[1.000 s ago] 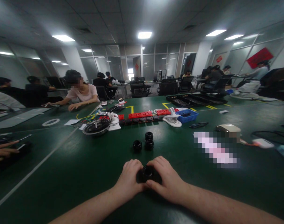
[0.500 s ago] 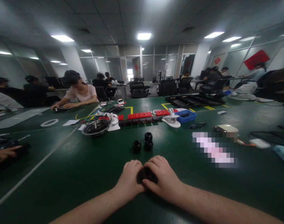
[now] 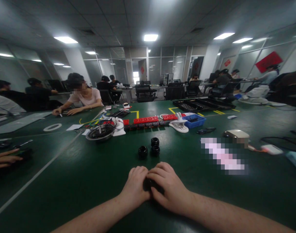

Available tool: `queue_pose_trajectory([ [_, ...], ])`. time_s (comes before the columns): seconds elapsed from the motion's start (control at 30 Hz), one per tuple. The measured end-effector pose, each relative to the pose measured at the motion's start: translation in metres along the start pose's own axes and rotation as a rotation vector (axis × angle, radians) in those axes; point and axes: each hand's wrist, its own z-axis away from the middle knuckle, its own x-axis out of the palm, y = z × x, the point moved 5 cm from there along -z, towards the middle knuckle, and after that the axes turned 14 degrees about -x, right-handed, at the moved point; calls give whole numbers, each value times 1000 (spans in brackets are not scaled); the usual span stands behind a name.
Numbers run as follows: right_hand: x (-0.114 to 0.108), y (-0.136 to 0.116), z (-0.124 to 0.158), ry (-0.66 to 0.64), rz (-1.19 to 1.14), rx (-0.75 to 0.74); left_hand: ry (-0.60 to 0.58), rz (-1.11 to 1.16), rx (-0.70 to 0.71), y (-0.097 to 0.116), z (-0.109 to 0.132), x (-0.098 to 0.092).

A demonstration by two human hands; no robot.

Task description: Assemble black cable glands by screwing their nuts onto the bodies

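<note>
Between my hands, low over the green table, is a black round part (image 3: 154, 187), mostly covered by fingers. My left hand (image 3: 135, 183) is closed around its left side. From the right, my right hand (image 3: 171, 187) curls over it, with fingers across the top and the thumb along the near side. Just beyond my hands, three glossy black ring-like parts with open tops stand close together: one at the left (image 3: 142, 151), one at the right (image 3: 155, 150) and one behind (image 3: 155, 141).
Farther back, a metal bowl (image 3: 99, 134), red and black blocks (image 3: 146, 120), a white clamp stand (image 3: 179, 125) and a blue bin (image 3: 196, 121) form a row. A co-worker's hand (image 3: 7, 159) is at the left edge. Another person (image 3: 86, 97) sits at the far left.
My right fingers have shifted over the black part, covering the opening that showed before. The co-worker's hand at the left has moved slightly. The three ring-like parts stay put.
</note>
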Motion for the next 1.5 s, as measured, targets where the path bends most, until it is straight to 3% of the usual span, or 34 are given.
queue_pose_trajectory([
  [0.53,-4,-15,2,-90,-68,-145,18,-17,12,-3,-1,3],
  [0.8,-7,-14,8,35,-51,-204,46,-1,18,-3,1,1],
  [1.2,-9,-2,11,99,111,-156,33,24,-11,-5,-2,-1],
  [1.5,-8,10,11,46,155,-73,55,45,3,-7,-2,0],
])
